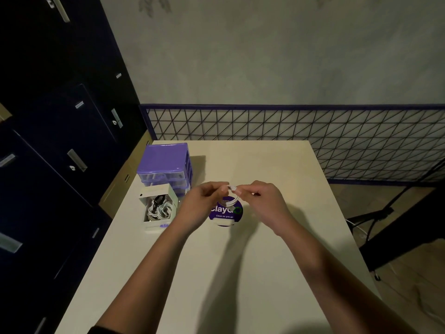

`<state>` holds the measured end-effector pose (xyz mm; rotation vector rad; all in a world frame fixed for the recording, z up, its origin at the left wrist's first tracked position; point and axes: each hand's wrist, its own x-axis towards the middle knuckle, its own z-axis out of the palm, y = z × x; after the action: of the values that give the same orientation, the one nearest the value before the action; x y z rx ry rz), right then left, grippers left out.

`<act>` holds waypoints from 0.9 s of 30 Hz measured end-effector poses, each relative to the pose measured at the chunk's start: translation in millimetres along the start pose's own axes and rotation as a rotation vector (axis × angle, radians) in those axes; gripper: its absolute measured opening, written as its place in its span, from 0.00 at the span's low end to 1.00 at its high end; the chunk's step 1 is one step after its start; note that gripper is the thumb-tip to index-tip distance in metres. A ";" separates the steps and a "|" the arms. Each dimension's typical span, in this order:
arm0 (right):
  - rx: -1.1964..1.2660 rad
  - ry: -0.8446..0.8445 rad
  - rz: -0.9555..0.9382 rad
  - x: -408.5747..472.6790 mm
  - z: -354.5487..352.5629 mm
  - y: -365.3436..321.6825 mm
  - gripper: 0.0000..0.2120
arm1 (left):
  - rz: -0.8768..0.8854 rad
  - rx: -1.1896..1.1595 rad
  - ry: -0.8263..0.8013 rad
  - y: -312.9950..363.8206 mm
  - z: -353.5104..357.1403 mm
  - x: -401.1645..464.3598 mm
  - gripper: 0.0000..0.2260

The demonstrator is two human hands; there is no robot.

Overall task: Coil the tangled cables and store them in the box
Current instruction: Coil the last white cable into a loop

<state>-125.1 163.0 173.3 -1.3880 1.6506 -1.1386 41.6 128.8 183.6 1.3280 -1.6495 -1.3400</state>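
A purple drawer unit (166, 165), round sticker (225, 213), perhaps lockers (60, 141).

On the worktop (265, 261), a drawer unit (166, 165) stands at the far left. An open box (157, 208) sits just before it, with cables (160, 209) in it. Right of the box lies a round sticker (226, 214). Above the sticker, both hands hold a coil (232, 201): left hand (201, 206), right hand (262, 201). A wire fence (313, 136) stands behind the worktop, lockers (60, 141) to its left.

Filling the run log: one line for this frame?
phase: coiling | left hand + right hand: both holding white cable above purple sticker | white box: open, holds coiled cables | purple drawer unit: behind box
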 end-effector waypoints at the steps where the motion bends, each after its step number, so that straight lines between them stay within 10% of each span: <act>1: -0.022 -0.032 -0.002 0.5 -0.5 0.1 0.07 | 0.024 -0.001 -0.009 1.6 -1.0 1.2 0.05; 22: -0.328 0.006 0.021 -8.4 2.8 69.3 0.11 | -0.174 -0.428 -0.016 12.2 -10.4 -11.5 0.10; 27: 0.026 0.069 0.171 -2.7 -3.6 55.2 0.09 | -0.143 -0.380 0.003 12.5 -7.0 -12.0 0.08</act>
<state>-148.8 168.7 123.5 -1.1782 1.7604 -1.1155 47.5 137.6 199.0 1.2326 -1.2351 -1.6373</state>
